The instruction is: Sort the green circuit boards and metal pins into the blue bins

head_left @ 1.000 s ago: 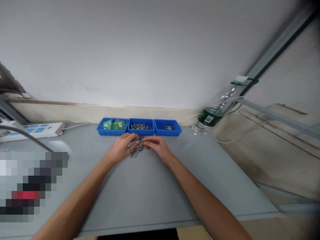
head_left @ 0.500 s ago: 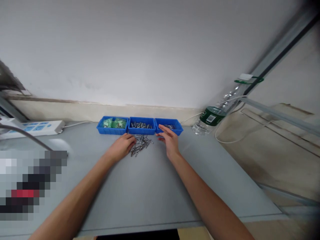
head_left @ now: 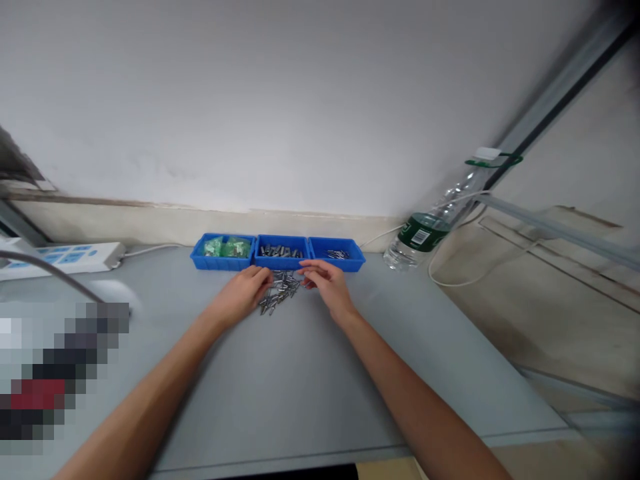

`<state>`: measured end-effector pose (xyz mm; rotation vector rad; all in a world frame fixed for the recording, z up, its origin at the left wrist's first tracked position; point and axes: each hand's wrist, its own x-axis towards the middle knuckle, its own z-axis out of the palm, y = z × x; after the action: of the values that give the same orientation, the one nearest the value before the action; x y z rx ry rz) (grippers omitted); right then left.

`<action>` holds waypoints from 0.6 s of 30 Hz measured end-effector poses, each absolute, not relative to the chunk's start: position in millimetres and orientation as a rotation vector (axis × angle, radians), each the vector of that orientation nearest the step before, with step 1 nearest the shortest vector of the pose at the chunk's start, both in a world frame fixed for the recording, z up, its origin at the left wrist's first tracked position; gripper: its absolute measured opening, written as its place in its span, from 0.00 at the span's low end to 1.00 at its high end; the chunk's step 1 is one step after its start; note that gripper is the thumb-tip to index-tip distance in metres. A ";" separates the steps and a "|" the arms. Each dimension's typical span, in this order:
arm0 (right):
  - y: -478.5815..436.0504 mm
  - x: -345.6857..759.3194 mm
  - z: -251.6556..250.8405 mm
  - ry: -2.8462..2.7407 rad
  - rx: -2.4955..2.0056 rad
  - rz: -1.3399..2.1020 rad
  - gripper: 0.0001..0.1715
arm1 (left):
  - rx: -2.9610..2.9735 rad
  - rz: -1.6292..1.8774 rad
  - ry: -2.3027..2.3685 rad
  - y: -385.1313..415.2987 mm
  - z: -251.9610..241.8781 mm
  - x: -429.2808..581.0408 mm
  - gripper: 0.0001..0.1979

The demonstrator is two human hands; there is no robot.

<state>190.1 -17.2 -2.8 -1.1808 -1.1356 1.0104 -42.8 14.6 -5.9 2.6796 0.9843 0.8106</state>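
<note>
A loose pile of small metal pins (head_left: 283, 288) lies on the grey tabletop in front of the blue bins. At the pile's left edge, my left hand (head_left: 245, 291) rests with its fingers curled together; what they hold is hidden. My right hand (head_left: 327, 285) is at the pile's right edge, thumb and fingers drawn together over the outermost pins, and I cannot make out what is between them. Behind the hands, the middle blue bin (head_left: 283, 264) contains short metal parts. Several thin metal pins lie in the right blue bin (head_left: 356, 265).
A left blue bin (head_left: 220, 264) contains green plastic bags. A white power strip (head_left: 107, 257) lies on the far left, near a grey cable (head_left: 60, 273). On the right, a clear water bottle (head_left: 423, 233) leans by a metal frame. A wall stands behind the bins.
My right hand has moved left and down from the front of the right bin to the pile, and its fingers have drawn together. My left hand has stayed at the pile.
</note>
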 end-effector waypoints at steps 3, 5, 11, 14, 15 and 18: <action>-19.3 183.7 -2.8 -1.252 -1.146 1.073 0.15 | 2.717 0.912 0.918 10.5 -1.6 -38.2 0.08; -19.9 181.8 -3.4 -1.289 -1.119 1.118 0.15 | 2.740 0.965 0.890 9.2 0.2 -36.9 0.08; -23.1 183.9 0.3 -1.278 -1.091 1.233 0.14 | 2.750 1.067 0.831 7.0 4.1 -37.2 0.08; -26.3 182.8 3.4 -1.239 -1.058 1.331 0.15 | 2.736 1.085 0.812 5.3 4.8 -35.7 0.08; -27.2 181.9 4.1 -1.225 -1.049 1.357 0.15 | 2.730 1.078 0.813 4.8 4.9 -35.1 0.08; -28.8 179.6 5.5 -1.196 -1.042 1.385 0.15 | 2.688 1.037 0.841 4.5 5.5 -35.1 0.08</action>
<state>179.6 -28.8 5.5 -1.0416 -1.1965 1.3845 -35.1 4.5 5.5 2.6881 0.8409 1.0374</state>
